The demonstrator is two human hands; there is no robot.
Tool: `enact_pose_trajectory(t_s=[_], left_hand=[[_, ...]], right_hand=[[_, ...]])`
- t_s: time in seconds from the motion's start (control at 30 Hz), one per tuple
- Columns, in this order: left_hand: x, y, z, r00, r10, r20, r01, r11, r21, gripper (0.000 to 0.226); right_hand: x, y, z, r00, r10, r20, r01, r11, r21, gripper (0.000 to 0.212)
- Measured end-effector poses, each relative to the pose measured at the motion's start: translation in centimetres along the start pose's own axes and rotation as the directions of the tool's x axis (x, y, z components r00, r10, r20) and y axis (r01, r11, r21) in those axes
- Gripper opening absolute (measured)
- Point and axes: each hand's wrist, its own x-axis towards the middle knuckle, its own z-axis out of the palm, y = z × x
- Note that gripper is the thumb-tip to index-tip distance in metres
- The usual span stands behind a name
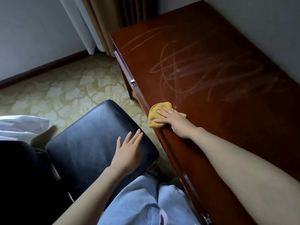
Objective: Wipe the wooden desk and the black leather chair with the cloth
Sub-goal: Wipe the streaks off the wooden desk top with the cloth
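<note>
A reddish wooden desk [219, 46] runs along the right wall, its top covered in pale curved wipe streaks. A crumpled yellow cloth [156, 111] lies at the desk's front edge. My right hand [173, 121] presses flat on the cloth with straight fingers. The black leather chair [90, 135] stands left of the desk, its seat facing up. My left hand [126, 151] rests flat on the seat's right side, fingers spread.
A drawer front with a metal handle [132, 82] runs along the desk's left side. Patterned beige carpet [56, 95] covers the floor. Curtains [97, 21] hang at the back. White bedding [19, 125] lies at the left. My jeans-clad legs [151, 202] are at the bottom.
</note>
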Motion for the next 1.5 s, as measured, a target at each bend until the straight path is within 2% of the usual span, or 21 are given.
enact_pose_trajectory(t_s=[0.07, 0.27, 0.33, 0.47, 0.57, 0.63, 0.77, 0.87, 1.13, 1.33, 1.5], left_hand=[[0.3, -0.4, -0.7, 1.0, 0.027, -0.006, -0.027, 1.0, 0.009, 0.067], [2.3, -0.5, -2.1, 0.989, 0.15, -0.003, -0.15, 0.988, 0.022, 0.071], [3.4, 0.0, -2.4, 0.982, 0.188, -0.003, -0.188, 0.982, 0.03, 0.073], [5.3, 2.8, -2.5, 0.959, 0.282, -0.02, -0.281, 0.958, 0.05, 0.073], [6.4, 5.5, -2.2, 0.919, 0.395, -0.001, -0.395, 0.917, 0.059, 0.073], [7.2, 7.7, -1.8, 0.886, 0.462, 0.041, -0.464, 0.883, 0.076, 0.07], [8.6, 11.8, -0.9, 0.855, 0.494, 0.16, -0.515, 0.845, 0.141, 0.073], [10.0, 14.5, -0.6, 0.845, 0.494, 0.206, -0.531, 0.82, 0.213, 0.077], [13.8, 21.5, -0.4, 0.848, 0.481, 0.222, -0.528, 0.804, 0.273, 0.094], [16.1, 25.2, -0.4, 0.801, 0.549, 0.238, -0.598, 0.716, 0.36, 0.096], [18.3, 29.5, 0.0, 0.757, 0.599, 0.261, -0.651, 0.66, 0.375, 0.099]], right_hand=[[0.5, -1.0, 0.5, 0.991, 0.091, -0.097, -0.086, 0.995, 0.057, 0.08], [-0.6, -4.6, 3.8, 0.902, 0.279, -0.33, -0.277, 0.959, 0.055, 0.076], [-1.8, -5.3, 4.8, 0.884, 0.309, -0.351, -0.3, 0.95, 0.082, 0.071], [-6.5, -4.7, 6.9, 0.901, 0.299, -0.313, -0.295, 0.954, 0.06, 0.055], [-10.4, -3.9, 7.4, 0.924, 0.254, -0.286, -0.254, 0.967, 0.039, 0.058], [-13.3, -3.0, 7.5, 0.912, 0.23, -0.341, -0.256, 0.966, -0.032, 0.058], [-18.7, -0.3, 8.5, 0.892, 0.234, -0.387, -0.305, 0.943, -0.132, 0.065], [-21.3, 2.4, 8.1, 0.881, 0.292, -0.371, -0.346, 0.934, -0.087, 0.08], [-22.5, 10.5, 4.8, 0.838, 0.434, -0.332, -0.442, 0.895, 0.056, 0.094], [-22.3, 18.5, -0.2, 0.777, 0.502, -0.379, -0.501, 0.859, 0.109, 0.089], [-22.0, 24.9, -4.1, 0.686, 0.6, -0.413, -0.588, 0.79, 0.172, 0.08]])
